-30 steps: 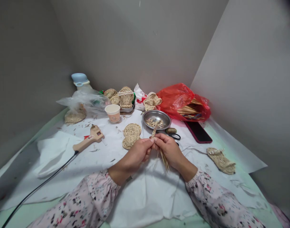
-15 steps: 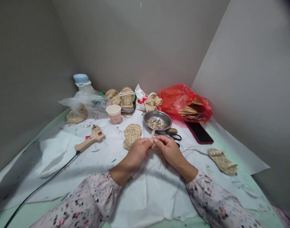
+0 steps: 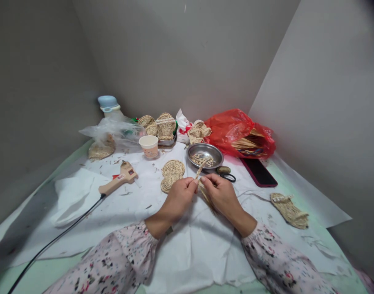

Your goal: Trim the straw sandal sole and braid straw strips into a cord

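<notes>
Between my hands is a short straw braid (image 3: 199, 169), its plaited end pointing up and away toward the metal bowl (image 3: 220, 158). My left hand (image 3: 181, 195) pinches the braid at its lower end. My right hand (image 3: 221, 193) is closed on the loose straw strands (image 3: 206, 197) that trail down below the braid. Just left of my left hand lies a flat coiled straw sole (image 3: 172, 175) shaped like a figure eight. Black-handled scissors (image 3: 228, 177) and a spool of thread (image 3: 223, 170) lie beyond my right hand, the scissors partly hidden by it.
At left lies a glue gun (image 3: 121, 178) with a black cord. A paper cup (image 3: 149, 148), a clear plastic bag (image 3: 115, 130) and straw slippers (image 3: 166, 127) stand behind. A red bag (image 3: 226, 128) of straw, a phone (image 3: 260, 172) and a small slipper (image 3: 289, 210) are at right.
The fingertips of my right hand have shifted slightly apart from my left, and the strands show more between them. The braid leans further right. The whole view has moved a little.
</notes>
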Demonstrator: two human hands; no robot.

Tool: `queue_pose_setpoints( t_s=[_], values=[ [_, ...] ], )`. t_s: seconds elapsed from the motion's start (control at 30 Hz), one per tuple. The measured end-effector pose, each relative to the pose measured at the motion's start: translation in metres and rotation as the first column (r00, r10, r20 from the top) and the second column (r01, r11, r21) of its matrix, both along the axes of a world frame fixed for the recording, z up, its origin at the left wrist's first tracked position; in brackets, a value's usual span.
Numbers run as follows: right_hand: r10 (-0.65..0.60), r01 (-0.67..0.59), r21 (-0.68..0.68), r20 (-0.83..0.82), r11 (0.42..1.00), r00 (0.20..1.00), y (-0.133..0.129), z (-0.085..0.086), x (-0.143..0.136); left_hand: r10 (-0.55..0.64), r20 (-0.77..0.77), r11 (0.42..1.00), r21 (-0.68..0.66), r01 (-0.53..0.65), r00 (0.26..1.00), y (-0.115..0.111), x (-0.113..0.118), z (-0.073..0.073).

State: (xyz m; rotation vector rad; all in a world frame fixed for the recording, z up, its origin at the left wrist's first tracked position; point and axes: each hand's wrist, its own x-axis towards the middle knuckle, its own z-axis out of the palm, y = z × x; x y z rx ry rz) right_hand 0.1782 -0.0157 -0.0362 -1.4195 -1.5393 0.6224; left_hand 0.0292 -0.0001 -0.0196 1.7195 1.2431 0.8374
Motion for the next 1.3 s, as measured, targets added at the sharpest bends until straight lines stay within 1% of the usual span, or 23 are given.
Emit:
queue_pose_setpoints(
  t_s=[0.13,0.27,0.37,0.47,0.67,0.77,0.87,0.97,1.07,1.17,1.3],
  values=[
    [0.049,-0.05,0.007,0.048,0.999,0.998,-0.002,0.004,0.001,-0.001,0.001,1.0,0.006,0.001,1.0,0.001,-0.001,-0.001],
    [0.095,-0.098,0.014,0.133,0.995,0.987,-0.006,0.007,0.001,0.019,0.022,1.0,0.015,-0.02,1.0,0.001,-0.003,-0.001],
    [0.12,-0.129,0.036,0.192,0.991,0.974,-0.006,0.006,0.001,0.045,0.023,0.999,0.022,-0.045,0.999,0.001,-0.003,-0.001],
    [0.129,-0.143,0.059,0.201,0.988,0.971,-0.005,0.004,0.002,0.056,0.023,0.998,0.024,-0.056,0.998,0.002,-0.003,-0.002],
    [0.098,-0.112,0.095,0.142,0.989,0.985,0.001,-0.002,0.005,0.066,0.018,0.998,0.024,-0.066,0.998,0.004,-0.004,-0.003],
    [0.044,-0.057,0.144,0.095,0.988,0.995,0.002,-0.003,0.005,0.065,0.009,0.998,0.005,-0.065,0.998,0.003,-0.004,-0.001],
    [-0.013,-0.009,0.226,0.092,0.974,0.996,-0.001,-0.001,0.004,0.058,0.033,0.998,-0.01,-0.057,0.998,0.002,-0.003,-0.001],
    [-0.028,-0.025,0.322,0.157,0.946,0.987,-0.006,0.003,0.001,0.065,0.095,0.997,-0.055,-0.06,0.993,0.002,-0.002,-0.003],
    [-0.04,-0.068,0.388,0.263,0.919,0.964,-0.01,0.005,-0.002,0.096,0.196,0.985,-0.158,-0.066,0.976,0.002,-0.001,-0.006],
    [-0.071,-0.111,0.428,0.386,0.897,0.92,-0.013,0.007,-0.004,0.114,0.296,0.969,-0.245,-0.04,0.948,0.003,-0.001,-0.009],
    [-0.101,-0.176,0.455,0.521,0.873,0.848,-0.016,0.008,-0.006,0.145,0.401,0.945,-0.326,-0.007,0.904,0.003,-0.001,-0.013]
  ],
)
